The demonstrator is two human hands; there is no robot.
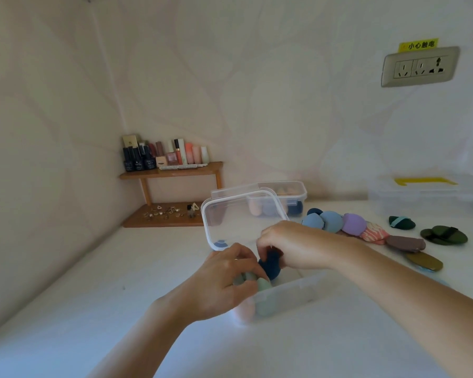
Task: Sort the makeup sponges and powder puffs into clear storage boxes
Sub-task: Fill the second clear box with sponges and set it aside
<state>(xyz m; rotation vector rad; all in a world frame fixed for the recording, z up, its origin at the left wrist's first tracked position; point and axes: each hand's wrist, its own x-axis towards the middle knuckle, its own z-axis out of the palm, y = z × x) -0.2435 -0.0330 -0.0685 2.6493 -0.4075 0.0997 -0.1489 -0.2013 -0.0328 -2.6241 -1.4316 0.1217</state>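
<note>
- Clear box (292, 294), near centre: green sponge (263, 285) inside is gripped by curled fingers of left hand (224, 279).
- Navy sponge (271, 267), at box rim, is pinched by right hand (292, 244).
- Lid (238, 216) is propped just behind.
- Puffs (352, 225) are laid in a row to the right; 2nd box (290, 196) w/ sponges is set farther back.

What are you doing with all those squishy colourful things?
A person is sorting them into a clear box. The right hand pinches a dark blue sponge in the box, and the left hand holds a pale green sponge there. More sponges and puffs wait in a row on the table.
</note>
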